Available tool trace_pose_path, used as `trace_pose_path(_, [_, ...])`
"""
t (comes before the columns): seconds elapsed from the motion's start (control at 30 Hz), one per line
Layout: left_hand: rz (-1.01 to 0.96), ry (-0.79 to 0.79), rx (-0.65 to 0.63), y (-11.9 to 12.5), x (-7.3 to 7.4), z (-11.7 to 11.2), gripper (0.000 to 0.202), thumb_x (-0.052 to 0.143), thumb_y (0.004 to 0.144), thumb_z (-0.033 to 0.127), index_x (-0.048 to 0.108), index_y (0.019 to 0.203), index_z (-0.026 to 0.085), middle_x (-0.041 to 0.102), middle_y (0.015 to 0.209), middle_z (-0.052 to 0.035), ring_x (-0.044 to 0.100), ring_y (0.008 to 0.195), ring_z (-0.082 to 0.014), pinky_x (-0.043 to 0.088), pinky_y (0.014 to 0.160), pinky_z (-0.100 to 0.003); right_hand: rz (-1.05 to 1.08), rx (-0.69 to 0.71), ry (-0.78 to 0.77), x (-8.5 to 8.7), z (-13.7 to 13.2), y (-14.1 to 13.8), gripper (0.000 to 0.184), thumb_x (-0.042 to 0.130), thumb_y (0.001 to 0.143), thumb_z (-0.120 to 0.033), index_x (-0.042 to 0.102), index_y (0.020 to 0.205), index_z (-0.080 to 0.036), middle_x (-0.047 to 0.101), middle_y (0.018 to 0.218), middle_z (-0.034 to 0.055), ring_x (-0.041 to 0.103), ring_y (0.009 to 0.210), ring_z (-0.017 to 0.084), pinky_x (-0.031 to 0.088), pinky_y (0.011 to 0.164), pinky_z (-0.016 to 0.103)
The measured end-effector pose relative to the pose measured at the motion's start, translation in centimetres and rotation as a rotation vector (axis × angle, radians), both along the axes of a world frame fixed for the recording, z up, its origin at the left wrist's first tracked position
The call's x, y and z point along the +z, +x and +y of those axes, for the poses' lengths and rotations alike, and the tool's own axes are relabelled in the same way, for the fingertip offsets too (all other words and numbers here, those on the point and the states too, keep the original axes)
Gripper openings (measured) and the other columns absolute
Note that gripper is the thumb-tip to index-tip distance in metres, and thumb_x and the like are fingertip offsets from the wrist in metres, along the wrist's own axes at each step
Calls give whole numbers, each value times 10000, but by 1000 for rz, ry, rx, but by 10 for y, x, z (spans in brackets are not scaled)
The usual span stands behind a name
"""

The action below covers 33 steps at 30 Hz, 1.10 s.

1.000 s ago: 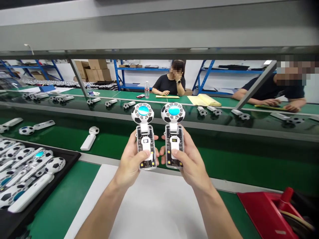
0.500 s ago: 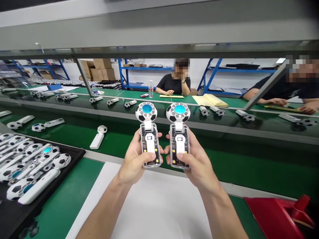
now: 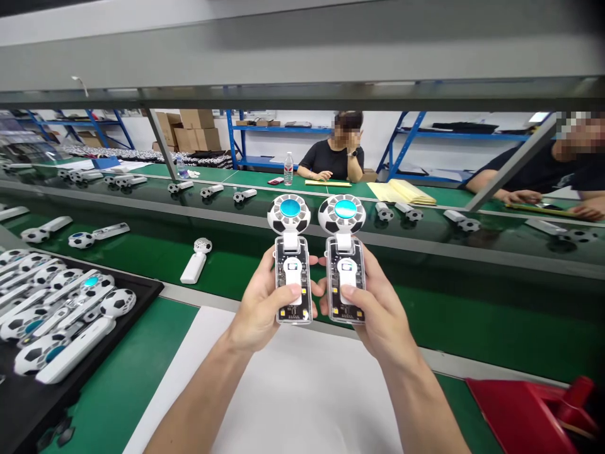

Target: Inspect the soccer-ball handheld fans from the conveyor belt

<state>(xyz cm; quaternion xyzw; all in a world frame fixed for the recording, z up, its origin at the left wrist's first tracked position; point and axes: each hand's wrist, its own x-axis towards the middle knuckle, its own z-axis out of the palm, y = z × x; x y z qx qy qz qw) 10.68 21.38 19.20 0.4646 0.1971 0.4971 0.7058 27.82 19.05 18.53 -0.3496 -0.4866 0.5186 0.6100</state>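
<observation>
Two handheld mini fans stand side by side, each with a round soccer-ball-patterned head, a blue centre, and a clear handle showing a circuit board. My left hand (image 3: 258,309) is shut around the handle of the left fan (image 3: 290,217), with the thumb across its front. My right hand (image 3: 378,315) grips the right fan (image 3: 344,217) the same way. The two fans are close together but apart, and the hands hide their lower sides. Both hands are above a white sheet (image 3: 302,403).
A black tray (image 3: 154,287) of finished soccer-ball fans sits at left. A white fan (image 3: 193,268) lies on the green bench behind, with more along a farther shelf. A red object (image 3: 515,416) is at lower right. Two seated people (image 3: 331,154) (image 3: 524,170) are across the bench.
Both fans and hands have shifted slightly right and now stand more upright. The background has also moved in view as my head turned. My grip has not changed.
</observation>
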Motion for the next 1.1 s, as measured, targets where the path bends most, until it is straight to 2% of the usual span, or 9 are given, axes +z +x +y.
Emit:
trace_pose_path(0.13, [-25, -11, 23, 1, -1, -1, 577, 745, 793, 290, 452, 1286, 223, 687, 1110, -121, 687, 707, -187, 571, 580, -314, -5, 0, -2, -1, 1, 0, 704, 649, 872, -285, 324, 1492, -360, 610, 1249, 76, 678, 847, 231, 590, 591, 370])
trace_pose_path(0.43, [-23, 6, 10, 3, -1, -2, 589, 739, 802, 314, 425, 1292, 226, 699, 890, -53, 680, 650, -182, 574, 606, -330, 21, -3, -2, -2, 2, 2, 705, 657, 864, -276, 334, 1484, -364, 615, 1226, 75, 683, 845, 232, 593, 595, 368])
trace_pose_path(0.57, [-51, 32, -38, 3, -5, -1, 640, 759, 786, 308, 401, 1312, 240, 693, 967, -65, 697, 682, -197, 583, 609, -342, -16, -26, 25, -4, 4, 3, 673, 674, 861, -291, 354, 1446, -375, 621, 1236, 68, 687, 826, 222, 600, 592, 361])
trace_pose_path(0.67, [-68, 42, 2, 4, -8, 1, 469, 727, 816, 401, 467, 1165, 228, 668, 1074, -77, 697, 672, -187, 565, 541, -305, 24, -89, 22, -6, 7, 3, 424, 630, 906, -378, 448, 1285, -317, 669, 1041, 41, 674, 630, 181, 554, 476, 308])
trace_pose_path(0.73, [-54, 15, 69, 6, -9, 2, 310, 636, 886, 440, 481, 1019, 208, 660, 985, -46, 663, 575, -150, 528, 472, -269, 34, -97, 15, -7, 7, 3, 307, 584, 939, -427, 465, 1185, -287, 666, 931, 19, 647, 536, 162, 510, 408, 273])
trace_pose_path(0.83, [-50, -10, 95, 7, -7, 2, 235, 568, 931, 405, 466, 939, 194, 633, 867, -12, 622, 495, -126, 514, 432, -261, 18, -97, 67, -8, 7, 2, 311, 600, 934, -415, 453, 1176, -283, 667, 936, 17, 653, 537, 166, 500, 388, 264])
trace_pose_path(0.97, [-65, 42, 75, 5, -5, 1, 276, 608, 910, 417, 482, 1000, 188, 660, 990, -55, 708, 662, -195, 600, 544, -343, 85, -219, 135, -3, 5, -1, 403, 719, 825, -329, 447, 1120, -288, 690, 950, 6, 699, 629, 201, 590, 512, 348])
trace_pose_path(1.03, [-50, 100, 153, 4, -9, 3, 313, 659, 878, 391, 488, 1060, 201, 676, 1028, -58, 724, 765, -215, 617, 648, -374, 151, -197, 74, 1, 3, -1, 366, 717, 785, -379, 487, 1045, -264, 679, 820, -5, 690, 638, 211, 600, 566, 380])
trace_pose_path(1.1, [23, 160, 351, 2, -13, 8, 346, 731, 813, 328, 523, 1058, 199, 690, 960, -39, 713, 786, -199, 599, 717, -353, 82, -214, 82, 3, -2, 3, 295, 678, 796, -439, 543, 968, -241, 631, 680, -11, 653, 601, 206, 582, 562, 375])
